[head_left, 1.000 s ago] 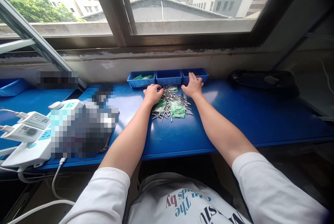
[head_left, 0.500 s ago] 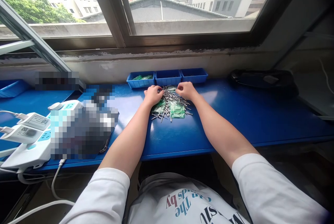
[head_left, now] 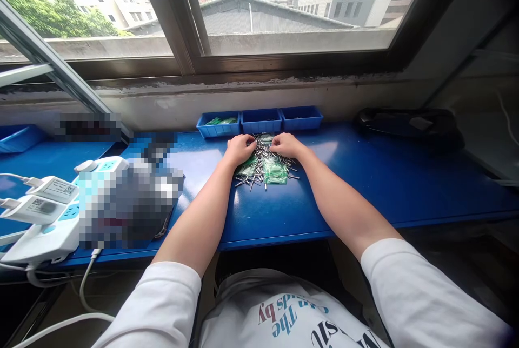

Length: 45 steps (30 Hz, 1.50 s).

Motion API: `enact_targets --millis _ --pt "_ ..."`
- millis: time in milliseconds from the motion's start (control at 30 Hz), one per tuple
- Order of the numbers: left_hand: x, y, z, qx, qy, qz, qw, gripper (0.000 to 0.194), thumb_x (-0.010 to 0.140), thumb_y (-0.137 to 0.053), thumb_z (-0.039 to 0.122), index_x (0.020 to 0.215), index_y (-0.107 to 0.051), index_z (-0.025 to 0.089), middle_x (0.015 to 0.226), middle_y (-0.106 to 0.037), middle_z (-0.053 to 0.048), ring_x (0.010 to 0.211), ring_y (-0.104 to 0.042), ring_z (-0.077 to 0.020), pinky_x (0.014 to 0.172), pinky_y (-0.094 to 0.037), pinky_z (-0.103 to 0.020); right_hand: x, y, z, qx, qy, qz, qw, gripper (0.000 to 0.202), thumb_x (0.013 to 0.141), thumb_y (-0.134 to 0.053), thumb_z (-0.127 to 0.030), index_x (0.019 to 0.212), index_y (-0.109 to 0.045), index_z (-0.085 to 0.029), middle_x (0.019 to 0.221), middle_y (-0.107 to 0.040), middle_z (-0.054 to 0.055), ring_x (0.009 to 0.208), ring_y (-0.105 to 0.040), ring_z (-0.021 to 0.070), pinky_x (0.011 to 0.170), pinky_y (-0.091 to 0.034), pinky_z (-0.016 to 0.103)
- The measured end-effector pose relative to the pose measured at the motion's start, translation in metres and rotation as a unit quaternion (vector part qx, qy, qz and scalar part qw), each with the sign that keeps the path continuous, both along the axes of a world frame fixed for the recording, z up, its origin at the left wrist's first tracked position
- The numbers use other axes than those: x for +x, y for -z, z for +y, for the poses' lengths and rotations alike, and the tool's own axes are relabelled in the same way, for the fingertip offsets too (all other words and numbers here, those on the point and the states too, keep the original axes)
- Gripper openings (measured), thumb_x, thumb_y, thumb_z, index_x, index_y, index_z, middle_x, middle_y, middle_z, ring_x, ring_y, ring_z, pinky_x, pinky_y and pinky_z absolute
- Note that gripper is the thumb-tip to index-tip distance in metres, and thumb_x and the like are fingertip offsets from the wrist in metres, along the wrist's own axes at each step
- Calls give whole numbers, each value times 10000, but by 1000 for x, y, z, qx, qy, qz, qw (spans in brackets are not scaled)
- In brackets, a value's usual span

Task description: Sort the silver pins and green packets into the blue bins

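A heap of thin metal pins, perhaps rivets (head_left: 258,174), lies on the blue tabletop with small green-tinted plastic packets (head_left: 275,171) on and among them. At the left edge of the heap my left hand (head_left: 240,149) has its fingers curled in among the pins. Opposite it, my right hand (head_left: 284,146) reaches in from the right with thumb and fingertips drawn together over the pins. Both hands look closed, but whatever is between the fingertips is too small to make out. Another packet (head_left: 266,138) shows between the hands at the far side.
Three blue bins stand behind the heap: the left bin (head_left: 219,130) holds green packets, beside a middle bin (head_left: 261,122) and a right bin (head_left: 301,118). A white power strip (head_left: 48,240) with plugged-in chargers is at left. A dark case (head_left: 409,127) lies at right.
My right hand has shifted slightly left and down, closer to the middle of the heap. My left hand has moved very slightly right. The packets and bins stay put.
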<state>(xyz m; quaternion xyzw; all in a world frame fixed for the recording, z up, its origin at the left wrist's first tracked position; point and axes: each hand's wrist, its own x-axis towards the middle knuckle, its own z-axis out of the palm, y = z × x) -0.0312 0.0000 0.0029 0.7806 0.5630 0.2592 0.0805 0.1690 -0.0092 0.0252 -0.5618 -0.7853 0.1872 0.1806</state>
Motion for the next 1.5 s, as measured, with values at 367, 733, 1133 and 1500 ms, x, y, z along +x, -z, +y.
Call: enact_targets --millis 367,733,1133,1500 --pt "-2 4 2 23 25 -39 999 257 824 -547 363 965 -698 211 1016 -713 -60 954 -630 -233 845 -475 -338 2 4 4 15 -12 0 1000 116 688 -582 -270 698 -659 -184 780 -706 25 763 -596 165 670 -387 243" --pt "0 0 -2 37 56 -68 995 241 818 -553 319 946 -701 179 973 -708 -73 909 -635 -214 863 -489 -323 6 7 6 18 -17 22 999 126 674 -622 -279 697 -671 -166 733 -693 22 704 -581 141 615 -385 225" --pt "0 0 0 51 32 -64 996 234 825 -543 310 956 -702 199 998 -698 -58 951 -630 -203 896 -482 -316 8 11 8 50 -13 109 993 177 808 -553 -323 783 -626 -164 747 -653 18 674 -537 125 607 -376 236" --pt "7 -10 -8 54 157 -143 976 277 826 -596 388 971 -744 203 963 -715 -60 870 -655 -181 811 -507 -283 -8 8 5 7 -38 300 953 375 680 -702 -478 865 -569 -180 603 -613 -21 593 -572 141 586 -432 257"
